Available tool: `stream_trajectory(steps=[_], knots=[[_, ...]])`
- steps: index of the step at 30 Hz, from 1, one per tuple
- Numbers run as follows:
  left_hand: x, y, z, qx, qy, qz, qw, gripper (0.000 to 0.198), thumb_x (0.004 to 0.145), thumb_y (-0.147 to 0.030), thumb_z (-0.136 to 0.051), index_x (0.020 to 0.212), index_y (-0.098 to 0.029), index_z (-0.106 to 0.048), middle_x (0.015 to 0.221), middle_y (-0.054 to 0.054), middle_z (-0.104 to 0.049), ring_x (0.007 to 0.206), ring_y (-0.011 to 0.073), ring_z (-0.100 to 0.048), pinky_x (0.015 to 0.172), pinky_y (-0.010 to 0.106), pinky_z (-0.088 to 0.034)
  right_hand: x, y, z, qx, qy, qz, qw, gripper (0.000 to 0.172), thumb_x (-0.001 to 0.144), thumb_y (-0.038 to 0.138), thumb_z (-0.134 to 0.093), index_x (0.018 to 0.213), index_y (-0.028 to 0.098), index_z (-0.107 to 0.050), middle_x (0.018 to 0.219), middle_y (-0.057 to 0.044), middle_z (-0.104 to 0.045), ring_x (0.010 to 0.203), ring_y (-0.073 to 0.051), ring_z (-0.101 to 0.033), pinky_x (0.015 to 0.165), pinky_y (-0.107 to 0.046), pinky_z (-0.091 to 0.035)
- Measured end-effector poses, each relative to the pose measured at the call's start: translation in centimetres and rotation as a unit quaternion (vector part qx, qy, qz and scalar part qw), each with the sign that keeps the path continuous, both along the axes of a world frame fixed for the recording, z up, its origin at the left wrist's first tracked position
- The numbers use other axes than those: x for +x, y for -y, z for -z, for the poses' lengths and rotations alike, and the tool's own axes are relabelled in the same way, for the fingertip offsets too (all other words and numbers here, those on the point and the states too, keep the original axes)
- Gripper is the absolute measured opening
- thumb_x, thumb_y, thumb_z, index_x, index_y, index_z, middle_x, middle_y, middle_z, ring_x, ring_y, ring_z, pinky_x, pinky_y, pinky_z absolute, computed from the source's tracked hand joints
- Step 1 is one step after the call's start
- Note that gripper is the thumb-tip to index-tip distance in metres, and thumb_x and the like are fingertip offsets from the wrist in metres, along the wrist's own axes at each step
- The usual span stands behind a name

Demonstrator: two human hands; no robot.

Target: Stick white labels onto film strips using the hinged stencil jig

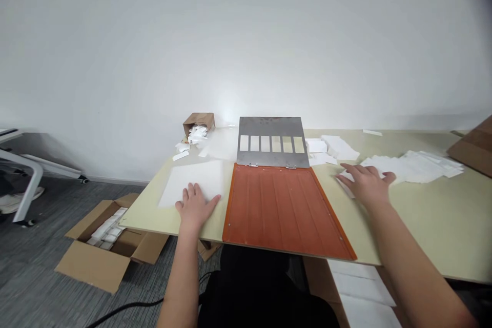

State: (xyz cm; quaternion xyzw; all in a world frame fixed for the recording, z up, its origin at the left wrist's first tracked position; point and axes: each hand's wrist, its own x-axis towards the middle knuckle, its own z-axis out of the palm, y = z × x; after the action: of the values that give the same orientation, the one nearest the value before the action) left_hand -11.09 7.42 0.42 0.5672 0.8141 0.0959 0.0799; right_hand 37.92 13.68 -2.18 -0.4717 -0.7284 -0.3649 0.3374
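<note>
While the white sheet [200, 174] lies flat left of the orange tray [280, 210] under the left hand [195, 206], its fingers spread and empty, the right hand [365, 182] rests open on loose paper slips [418, 166], and the tray, its metal plate [272, 138] raised, holds nothing yet.

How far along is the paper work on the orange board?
Done, it seems: the metal plate with six slots is flipped open, and the orange board lies bare. In hand: the left hand rests on a white sheet, the right hand on white slips. Left: nothing is on the board yet.
</note>
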Motion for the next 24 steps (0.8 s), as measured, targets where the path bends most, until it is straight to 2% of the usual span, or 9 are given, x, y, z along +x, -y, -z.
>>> stream_trajectory(steps=[4, 8, 11, 14, 16, 18, 19, 22, 24], knots=[[0.1, 1.0, 0.8, 0.063, 0.012, 0.02, 0.998, 0.065, 0.091, -0.055, -0.041, 0.142, -0.014, -0.045, 0.158, 0.02, -0.031, 0.146, 0.0405, -0.027, 0.11, 0.067, -0.023, -1.7, 0.4, 1.3, -0.112, -0.061, 0.089, 0.988, 0.03, 0.095, 0.037, -0.046, 0.097, 0.022, -0.072, 0.088, -0.012, -0.073, 0.081, -0.026, -0.054, 0.075, -0.045, -0.023], [0.7, 1.3, 0.4, 0.144, 0.06, 0.03, 0.987, 0.05, 0.096, -0.044, -0.039, 0.136, -0.016, -0.052, 0.146, 0.018, -0.051, 0.135, 0.0358, -0.046, 0.109, 0.064, -0.029, -2.7, 1.1, 1.3, -0.194, -0.084, 0.11, 0.971, 0.034, 0.095, 0.033, -0.041, 0.099, 0.019, -0.072, 0.103, -0.014, -0.073, 0.097, -0.03, -0.058, 0.088, -0.051, -0.023], [1.2, 1.4, 0.3, 0.203, 0.115, 0.038, 0.972, 0.051, 0.097, -0.042, -0.04, 0.137, -0.013, -0.05, 0.14, 0.018, -0.057, 0.128, 0.0301, -0.055, 0.108, 0.051, -0.039, -3.9, 1.5, 0.3, -0.196, -0.115, 0.065, 0.972, 0.032, 0.094, 0.034, -0.045, 0.099, 0.019, -0.073, 0.102, -0.013, -0.073, 0.097, -0.03, -0.061, 0.09, -0.052, -0.027], [2.6, 1.6, 0.3, 0.247, 0.167, 0.063, 0.953, 0.052, 0.096, -0.044, -0.044, 0.138, -0.014, -0.049, 0.142, 0.013, -0.056, 0.128, 0.0225, -0.055, 0.108, 0.036, -0.043, -7.3, 3.0, -1.5, -0.163, -0.19, -0.045, 0.967, 0.026, 0.091, 0.037, -0.054, 0.093, 0.02, -0.073, 0.094, -0.011, -0.074, 0.089, -0.027, -0.066, 0.086, -0.046, -0.039], [4.3, 2.1, 0.1, 0.274, 0.216, 0.081, 0.934, 0.053, 0.095, -0.046, -0.049, 0.138, -0.016, -0.051, 0.142, 0.011, -0.057, 0.13, 0.0223, -0.054, 0.109, 0.035, -0.043, -11.1, 5.0, -2.8, -0.204, -0.236, -0.169, 0.935, 0.02, 0.09, 0.036, -0.057, 0.095, 0.023, -0.071, 0.091, -0.007, -0.074, 0.084, -0.023, -0.067, 0.08, -0.039, -0.048], [6.4, 2.6, -0.3, 0.313, 0.334, 0.108, 0.882, 0.054, 0.091, -0.047, -0.057, 0.135, -0.016, -0.054, 0.141, 0.012, -0.057, 0.131, 0.0259, -0.053, 0.111, 0.039, -0.042, -15.5, 7.5, -3.8, -0.255, -0.277, -0.251, 0.891, 0.016, 0.09, 0.033, -0.06, 0.099, 0.026, -0.07, 0.094, -0.006, -0.074, 0.086, -0.022, -0.068, 0.08, -0.038, -0.052], [7.6, 2.9, -0.7, 0.321, 0.391, 0.114, 0.855, 0.054, 0.09, -0.048, -0.059, 0.135, -0.018, -0.054, 0.141, 0.012, -0.057, 0.131, 0.0263, -0.053, 0.111, 0.04, -0.042, -17.6, 8.7, -4.1, -0.283, -0.299, -0.28, 0.867, 0.016, 0.089, 0.031, -0.062, 0.102, 0.026, -0.069, 0.097, -0.006, -0.073, 0.09, -0.023, -0.068, 0.083, -0.04, -0.053], [10.6, 3.7, -1.6, 0.302, 0.538, 0.13, 0.776, 0.052, 0.09, -0.05, -0.059, 0.136, -0.025, -0.054, 0.141, 0.008, -0.057, 0.133, 0.0266, -0.051, 0.111, 0.04, -0.042, -22.6, 11.2, -4.4, -0.301, -0.336, -0.303, 0.84, 0.039, 0.088, 0.032, -0.064, 0.127, 0.03, -0.058, 0.118, -0.006, -0.068, 0.096, -0.022, -0.067, 0.085, -0.041, -0.056], [12.1, 4.0, -2.0, 0.273, 0.598, 0.136, 0.742, 0.052, 0.09, -0.051, -0.06, 0.135, -0.027, -0.055, 0.14, 0.007, -0.058, 0.135, 0.0272, -0.049, 0.112, 0.041, -0.04, -24.5, 11.9, -4.2, -0.319, -0.489, -0.348, 0.733, 0.042, 0.086, 0.03, -0.068, 0.127, 0.03, -0.056, 0.117, -0.006, -0.069, 0.097, -0.02, -0.068, 0.086, -0.038, -0.057]])
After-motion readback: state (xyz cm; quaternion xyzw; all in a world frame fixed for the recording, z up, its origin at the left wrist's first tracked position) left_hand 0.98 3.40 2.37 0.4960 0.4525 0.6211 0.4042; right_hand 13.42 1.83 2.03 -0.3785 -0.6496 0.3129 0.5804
